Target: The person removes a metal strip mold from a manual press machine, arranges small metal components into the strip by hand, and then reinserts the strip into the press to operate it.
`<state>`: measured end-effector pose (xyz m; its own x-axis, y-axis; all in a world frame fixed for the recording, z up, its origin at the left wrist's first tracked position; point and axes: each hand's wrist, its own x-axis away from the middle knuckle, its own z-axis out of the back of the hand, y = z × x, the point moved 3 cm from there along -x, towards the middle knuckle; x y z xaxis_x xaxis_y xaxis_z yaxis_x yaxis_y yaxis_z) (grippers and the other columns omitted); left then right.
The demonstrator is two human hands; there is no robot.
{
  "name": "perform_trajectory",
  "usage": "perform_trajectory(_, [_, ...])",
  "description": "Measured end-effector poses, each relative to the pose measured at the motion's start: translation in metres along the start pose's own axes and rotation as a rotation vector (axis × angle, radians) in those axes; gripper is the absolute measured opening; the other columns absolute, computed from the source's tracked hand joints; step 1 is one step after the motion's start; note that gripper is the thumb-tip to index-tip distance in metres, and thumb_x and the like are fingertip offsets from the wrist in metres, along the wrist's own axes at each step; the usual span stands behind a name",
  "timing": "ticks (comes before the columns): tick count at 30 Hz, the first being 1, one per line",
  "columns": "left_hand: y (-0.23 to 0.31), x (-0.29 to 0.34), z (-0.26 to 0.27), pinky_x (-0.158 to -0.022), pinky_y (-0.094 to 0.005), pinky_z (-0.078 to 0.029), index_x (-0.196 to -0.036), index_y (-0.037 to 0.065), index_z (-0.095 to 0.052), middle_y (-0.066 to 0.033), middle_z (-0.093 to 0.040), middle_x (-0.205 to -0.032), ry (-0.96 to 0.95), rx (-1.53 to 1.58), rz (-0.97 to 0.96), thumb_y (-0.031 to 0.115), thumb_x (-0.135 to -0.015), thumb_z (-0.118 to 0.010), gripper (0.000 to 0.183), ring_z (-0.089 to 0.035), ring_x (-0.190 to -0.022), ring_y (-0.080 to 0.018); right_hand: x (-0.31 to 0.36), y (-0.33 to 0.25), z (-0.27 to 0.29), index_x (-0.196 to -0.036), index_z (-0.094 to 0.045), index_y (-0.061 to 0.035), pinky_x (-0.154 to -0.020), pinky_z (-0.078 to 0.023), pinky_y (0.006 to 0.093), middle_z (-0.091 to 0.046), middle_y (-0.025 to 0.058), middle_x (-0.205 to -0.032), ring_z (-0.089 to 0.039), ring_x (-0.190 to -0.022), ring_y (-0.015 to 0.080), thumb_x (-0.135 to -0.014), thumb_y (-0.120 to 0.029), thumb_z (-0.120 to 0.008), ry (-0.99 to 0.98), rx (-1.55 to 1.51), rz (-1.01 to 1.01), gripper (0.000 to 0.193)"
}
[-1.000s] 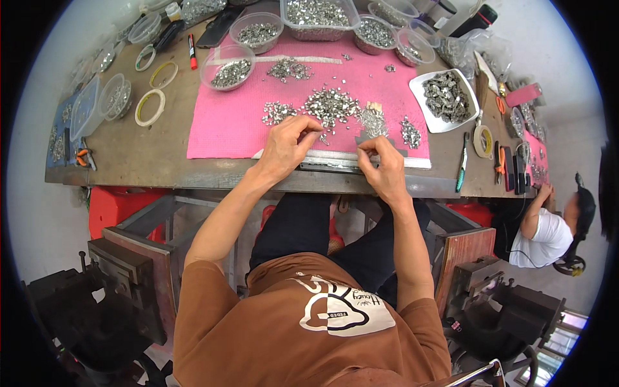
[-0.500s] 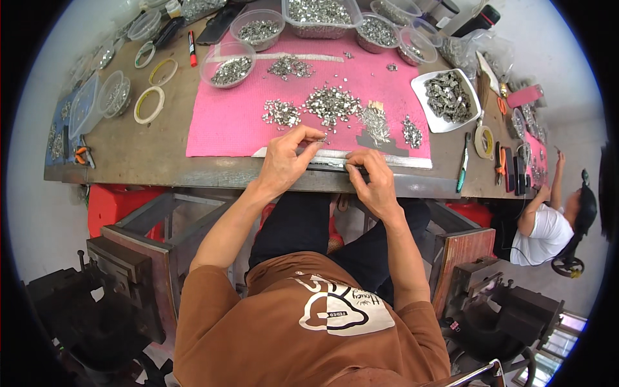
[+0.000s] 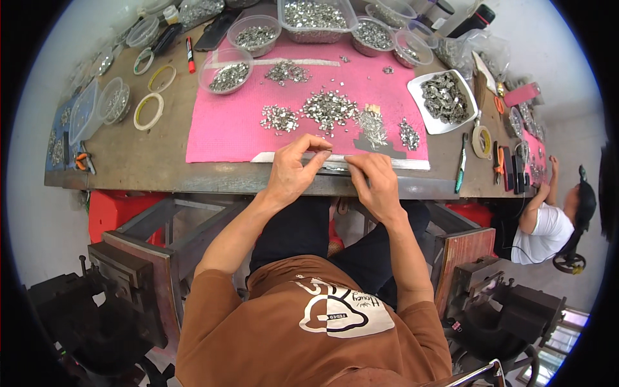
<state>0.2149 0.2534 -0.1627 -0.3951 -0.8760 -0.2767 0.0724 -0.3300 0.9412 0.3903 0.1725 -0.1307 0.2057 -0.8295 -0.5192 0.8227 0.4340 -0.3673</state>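
My left hand [image 3: 291,173] is at the front edge of the pink mat [image 3: 216,138], thumb and forefinger pinched together. What sits between those fingertips is too small to make out. My right hand [image 3: 376,180] is closed at the right end of a narrow dark strip [image 3: 335,169] with a silvery top, at the table's front edge. The left fingertips are just over this strip. Beyond my hands lie loose piles of small shiny metal pieces: a large middle pile [image 3: 329,108], a smaller left pile [image 3: 278,119], a pile of thin slivers [image 3: 372,128] and a right pile [image 3: 409,134].
Clear plastic tubs of metal pieces [image 3: 318,32] line the back. A white dish [image 3: 417,98] of darker pieces stands right. Tape rolls [image 3: 149,111] and a red marker [image 3: 191,55] lie left; a utility knife [image 3: 461,162] and pliers [image 3: 499,164] lie right. Another person [image 3: 545,222] works far right.
My left hand has come slightly nearer and right, its fingertips lowering from above the mat to the strip. My right hand stays at the strip's end. The view has shifted a little.
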Motion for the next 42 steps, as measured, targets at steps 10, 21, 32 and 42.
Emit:
perform_trajectory(10, [0.011,-0.001,-0.026,-0.084,-0.0296,-0.054,-0.112,0.002,-0.067,-0.0051,-0.069,-0.095,0.080,0.266,-0.025,-0.004,-0.089,-0.071,0.024,-0.067,-0.091,-0.0145,-0.007,0.002,-0.015,-0.098,-0.068,-0.0009,-0.075,-0.050,0.0328,-0.069,0.0099,-0.091,-0.065,-0.079,0.0226,-0.089,-0.001,-0.072,0.288,-0.364,-0.350,0.010])
perform_trajectory(21, [-0.008,-0.015,0.033,-0.077,-0.0382,-0.050,-0.099,0.000,-0.070,-0.0112,-0.066,-0.089,0.015,-0.446,-0.269,-0.002,-0.089,-0.066,0.012,-0.063,-0.082,-0.0285,-0.002,0.020,0.009,-0.090,-0.062,-0.0014,-0.077,-0.045,0.0409,-0.062,0.0107,-0.089,-0.060,-0.085,0.0310,-0.081,0.002,-0.072,-0.042,-0.185,-0.154,0.014])
perform_trajectory(32, [-0.019,-0.013,0.027,-0.088,-0.0386,-0.040,-0.097,0.005,-0.073,-0.0060,-0.058,-0.085,-0.070,-0.586,-0.285,0.009,-0.090,-0.069,0.009,-0.056,-0.088,-0.0245,-0.008,0.009,0.007,-0.094,-0.060,-0.0027,-0.077,-0.044,0.0407,-0.059,0.0105,-0.093,-0.058,-0.086,0.0309,-0.083,0.001,-0.070,-0.185,0.019,0.038,0.015])
perform_trajectory(42, [-0.019,-0.015,0.027,-0.089,-0.0397,-0.039,-0.095,0.007,-0.072,-0.0055,-0.059,-0.086,-0.051,-0.648,-0.297,0.013,-0.088,-0.073,0.009,-0.057,-0.089,-0.0243,-0.008,0.004,0.001,-0.093,-0.060,-0.0038,-0.078,-0.044,0.0404,-0.057,0.0100,-0.092,-0.057,-0.087,0.0287,-0.081,-0.002,-0.070,-0.243,0.186,0.136,0.015])
